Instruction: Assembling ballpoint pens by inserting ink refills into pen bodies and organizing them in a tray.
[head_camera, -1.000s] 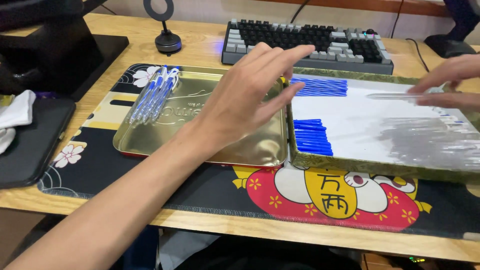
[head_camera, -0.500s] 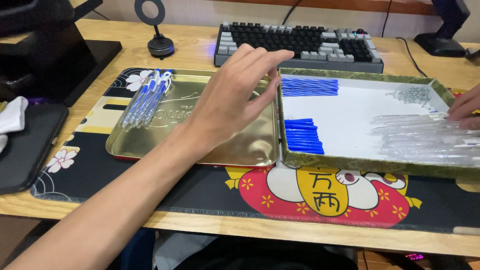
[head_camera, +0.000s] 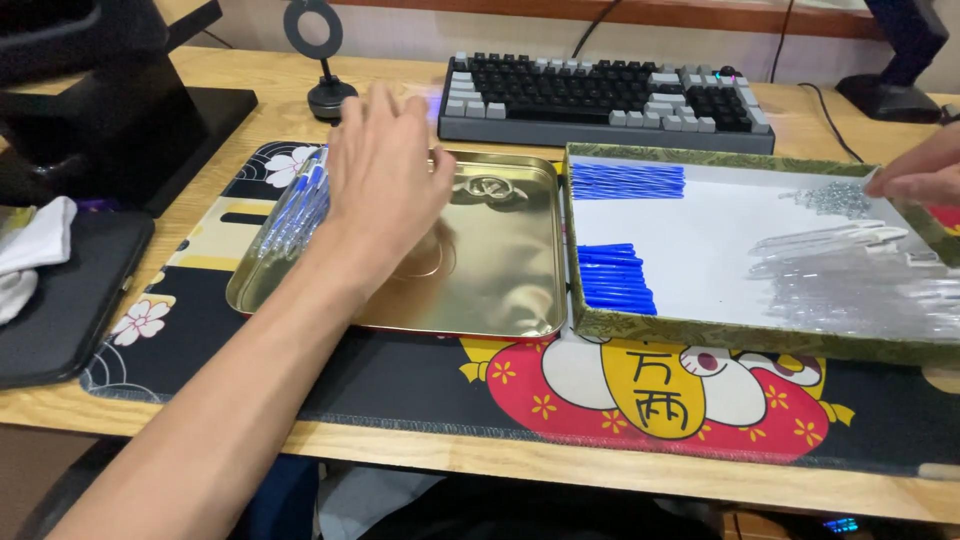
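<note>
Left hand (head_camera: 385, 180): open, empty, shifted from frame centre to left-centre, over gold tray (head_camera: 500, 290) beside assembled blue pens (head_camera: 295, 205). Right hand (head_camera: 920, 175): right edge, fingers pinched at small springs (head_camera: 835, 198); contents indiscernible.

bare gold tray (head_camera: 500, 280) centre, pens (head_camera: 295, 210) crowding left edge

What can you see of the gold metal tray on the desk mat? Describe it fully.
The gold tray is a shallow, shiny metal rectangle with rounded corners, a raised rim and an embossed emblem near its far edge. It lies flat on the patterned mat, beside the fabric-edged box at its right. Assembled blue pens lie along its left side. The left hand hovers over it; contact is unclear.
</note>
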